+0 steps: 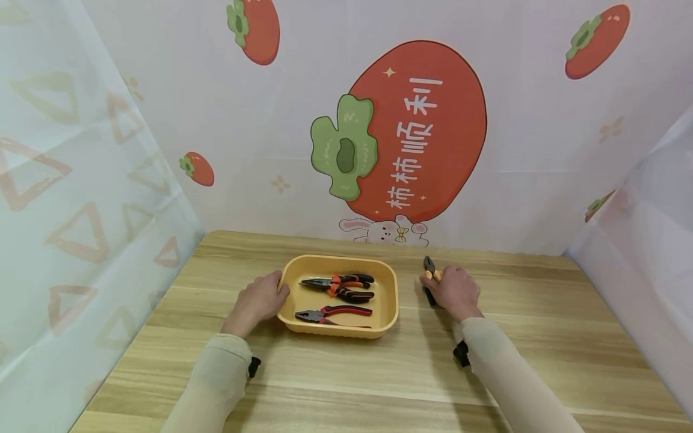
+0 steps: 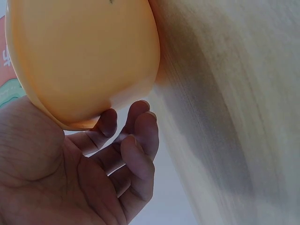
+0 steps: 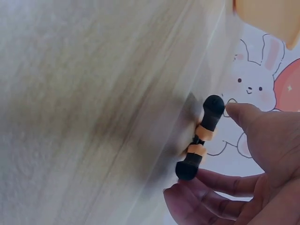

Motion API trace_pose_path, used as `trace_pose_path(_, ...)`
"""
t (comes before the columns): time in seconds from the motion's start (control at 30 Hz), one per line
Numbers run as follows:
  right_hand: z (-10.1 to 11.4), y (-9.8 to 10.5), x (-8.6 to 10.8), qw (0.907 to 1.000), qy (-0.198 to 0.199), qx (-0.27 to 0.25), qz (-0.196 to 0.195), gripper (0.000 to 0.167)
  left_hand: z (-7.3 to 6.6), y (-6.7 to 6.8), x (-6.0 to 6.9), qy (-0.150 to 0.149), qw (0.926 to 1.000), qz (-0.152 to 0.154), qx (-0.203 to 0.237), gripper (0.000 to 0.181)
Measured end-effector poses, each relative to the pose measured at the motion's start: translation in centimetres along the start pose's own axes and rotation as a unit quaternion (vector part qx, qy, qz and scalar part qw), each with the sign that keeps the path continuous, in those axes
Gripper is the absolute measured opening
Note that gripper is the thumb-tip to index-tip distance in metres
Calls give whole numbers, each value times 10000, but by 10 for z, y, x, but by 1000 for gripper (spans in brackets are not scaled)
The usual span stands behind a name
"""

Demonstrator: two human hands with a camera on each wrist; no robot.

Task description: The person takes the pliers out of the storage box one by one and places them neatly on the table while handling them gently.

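A yellow plastic tray (image 1: 393,296) stands on the table in the head view. My left hand (image 1: 258,300) grips its left end, thumb over the rim (image 2: 77,125) and fingers under the outside. Inside lie long-nose pliers (image 1: 333,286) with orange-and-black handles and, nearer me, pliers (image 1: 310,315) with red-and-black handles, partly hidden by the near wall. To the right of the tray, my right hand (image 1: 457,293) holds another pair of pliers (image 1: 429,264) with orange-and-black handles, jaws away from me. The right wrist view shows thumb and fingers on opposite handles (image 3: 213,110).
The wood-grain table (image 1: 346,379) ends at a white wall sheet (image 1: 260,198) printed with persimmons and a rabbit. More printed sheets (image 1: 81,180) hang along the left and right sides. Black wrist straps show on both sleeves.
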State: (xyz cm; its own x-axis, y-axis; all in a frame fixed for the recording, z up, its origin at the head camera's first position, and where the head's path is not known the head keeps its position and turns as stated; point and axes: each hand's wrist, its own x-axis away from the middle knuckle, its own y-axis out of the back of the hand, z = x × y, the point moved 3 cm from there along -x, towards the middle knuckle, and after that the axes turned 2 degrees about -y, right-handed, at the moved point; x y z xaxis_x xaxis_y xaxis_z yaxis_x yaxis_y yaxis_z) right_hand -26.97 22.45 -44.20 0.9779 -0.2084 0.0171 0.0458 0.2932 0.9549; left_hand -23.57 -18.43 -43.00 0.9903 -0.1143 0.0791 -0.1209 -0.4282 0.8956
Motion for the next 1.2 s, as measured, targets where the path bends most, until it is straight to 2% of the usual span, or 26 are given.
trace_pose_path(0.4,6,16,15,9990,371,-174,-171,51,1,-1,0,-11,10000,-16,-7,22)
trace_pose_path(0.7,12,24,25,9979,504,-329,-246,48,-1,0,0,11,10000,-7,-27,23)
trace_pose_path(1.2,17,32,38,9963,830,-234,48,42,0,-1,1,18,10000,4,-5,23)
